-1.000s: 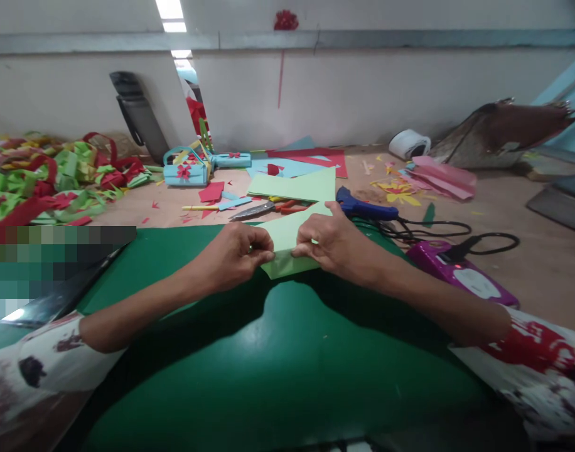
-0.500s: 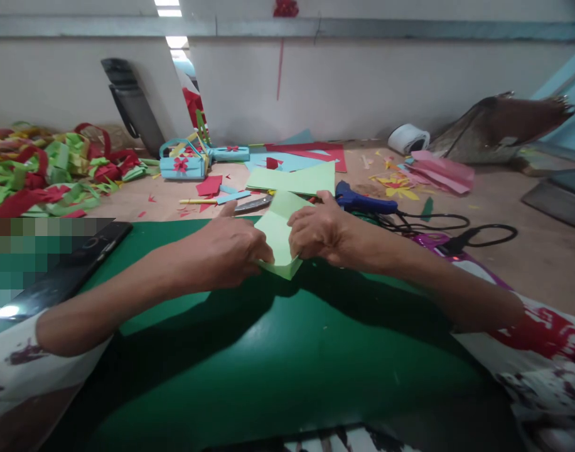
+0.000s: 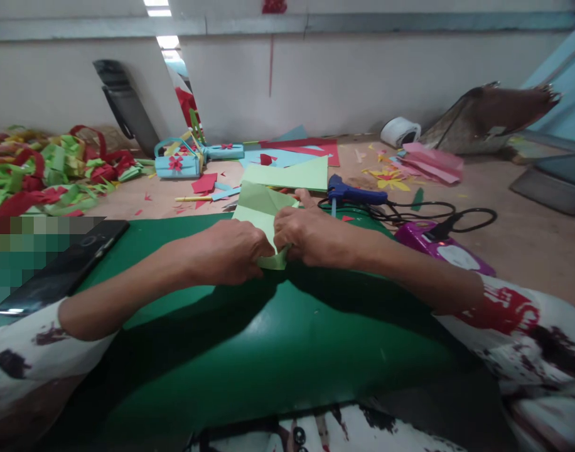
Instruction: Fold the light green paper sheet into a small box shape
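Note:
A light green sheet of folded paper point(image 3: 257, 216) is between my two hands, its near end bent up and its far part tilted to the left. My left hand point(image 3: 238, 251) is closed on its left near edge, fingertips pinching the fold. On the opposite side my right hand point(image 3: 306, 232) grips the right near corner, fingers curled and partly hiding it. Both hands hover low over a green mat point(image 3: 287, 351). Just behind lies a stack of light green paper point(image 3: 292, 172).
A blue glue gun point(image 3: 358, 193) and its cord lie right of the paper, near a purple power strip point(image 3: 438, 242). At left are a black phone point(image 3: 66, 267) and a heap of coloured paper pieces point(image 3: 42, 169). Small blue paper bags point(image 3: 177, 164) stand behind.
The green paper has turned, its far end swinging left and opening wider. My right hand has moved slightly left along with it. The whole view has shifted a little.

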A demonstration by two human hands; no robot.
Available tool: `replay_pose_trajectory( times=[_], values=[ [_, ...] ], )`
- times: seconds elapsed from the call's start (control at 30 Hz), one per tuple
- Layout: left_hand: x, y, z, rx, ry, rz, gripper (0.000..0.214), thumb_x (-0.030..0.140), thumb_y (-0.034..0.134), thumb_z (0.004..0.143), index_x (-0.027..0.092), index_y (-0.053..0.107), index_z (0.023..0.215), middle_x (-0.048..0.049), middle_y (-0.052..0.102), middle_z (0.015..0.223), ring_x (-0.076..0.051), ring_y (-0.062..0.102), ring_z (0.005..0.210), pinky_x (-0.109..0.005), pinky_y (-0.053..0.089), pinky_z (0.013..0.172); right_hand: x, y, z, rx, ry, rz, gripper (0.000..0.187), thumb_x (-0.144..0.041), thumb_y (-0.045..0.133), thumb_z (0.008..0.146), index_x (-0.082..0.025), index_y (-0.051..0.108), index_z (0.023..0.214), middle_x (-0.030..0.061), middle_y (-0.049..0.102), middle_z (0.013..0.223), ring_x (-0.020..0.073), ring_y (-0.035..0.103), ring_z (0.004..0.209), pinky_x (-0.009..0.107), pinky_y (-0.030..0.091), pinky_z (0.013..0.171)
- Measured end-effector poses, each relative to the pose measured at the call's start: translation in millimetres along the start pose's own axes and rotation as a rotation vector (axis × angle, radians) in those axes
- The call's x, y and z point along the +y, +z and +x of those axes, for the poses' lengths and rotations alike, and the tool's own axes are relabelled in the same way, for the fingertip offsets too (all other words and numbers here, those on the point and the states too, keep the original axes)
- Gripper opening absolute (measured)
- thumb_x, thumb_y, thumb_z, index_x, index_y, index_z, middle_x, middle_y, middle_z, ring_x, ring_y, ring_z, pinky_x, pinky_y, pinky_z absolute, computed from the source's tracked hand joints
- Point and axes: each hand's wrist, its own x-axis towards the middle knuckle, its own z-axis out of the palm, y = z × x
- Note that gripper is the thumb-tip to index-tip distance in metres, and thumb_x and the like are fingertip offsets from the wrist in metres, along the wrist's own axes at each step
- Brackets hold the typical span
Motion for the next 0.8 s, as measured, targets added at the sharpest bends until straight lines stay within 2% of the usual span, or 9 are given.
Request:
replay_pose_trajectory(
  times=[0.3, 0.43, 0.6, 0.7, 0.8],
  values=[
    [-12.6, 6.6, 21.0, -0.06, 0.065, -0.3, 0.009, 0.015, 0.057, 0.07, 0.016, 0.055, 0.061, 0.0064, 0.04, 0.049, -0.006, 0.036, 0.045, -0.018, 0.024, 0.043, 0.3, -1.4, 0.2, -0.022, 0.035, -0.023, 0.015, -0.006, 0.058, 0.069, -0.017, 0.065, 0.075, 0.0028, 0.06, 0.079, 0.0239, 0.051, 0.095, 0.052, 0.017, 0.099],
    [-13.3, 6.0, 25.2, -0.041, 0.128, -0.34, 0.01, 0.011, 0.054, 0.068, 0.015, 0.055, 0.059, 0.0066, 0.038, 0.048, -0.006, 0.034, 0.045, -0.018, 0.025, 0.044, 2.7, -2.1, 0.3, -0.058, 0.079, -0.047, 0.018, -0.005, 0.057, 0.067, -0.018, 0.065, 0.076, 0.0038, 0.062, 0.081, 0.0259, 0.05, 0.098, 0.053, 0.019, 0.098],
    [-12.8, 4.5, 27.8, -0.082, 0.187, -0.415, 0.014, 0.014, 0.057, 0.068, 0.014, 0.05, 0.055, 0.0074, 0.038, 0.047, -0.005, 0.033, 0.044, -0.018, 0.025, 0.043, 7.1, -2.9, 6.8, -0.097, 0.069, -0.084, 0.015, -0.007, 0.056, 0.065, -0.017, 0.066, 0.069, 0.0034, 0.062, 0.076, 0.0248, 0.054, 0.09, 0.055, 0.016, 0.099],
    [-15.4, 3.7, 29.1, -0.099, 0.235, -0.457, 0.015, 0.014, 0.056, 0.069, 0.014, 0.049, 0.056, 0.0074, 0.037, 0.049, -0.005, 0.033, 0.044, -0.016, 0.025, 0.042, 6.9, -7.9, 11.4, -0.16, 0.061, -0.118, 0.017, -0.007, 0.056, 0.064, -0.019, 0.067, 0.071, 0.0021, 0.061, 0.073, 0.0225, 0.056, 0.084, 0.058, 0.015, 0.099],
    [-18.9, 2.7, 30.4, -0.139, 0.268, -0.464, 0.01, 0.014, 0.055, 0.07, 0.014, 0.052, 0.06, 0.0065, 0.04, 0.051, -0.006, 0.035, 0.047, -0.017, 0.026, 0.043, 5.1, -12.4, 13.3, -0.172, 0.035, -0.14, 0.02, -0.005, 0.055, 0.063, -0.019, 0.067, 0.072, 0.0026, 0.06, 0.07, 0.0237, 0.055, 0.086, 0.059, 0.013, 0.099]
  ],
)
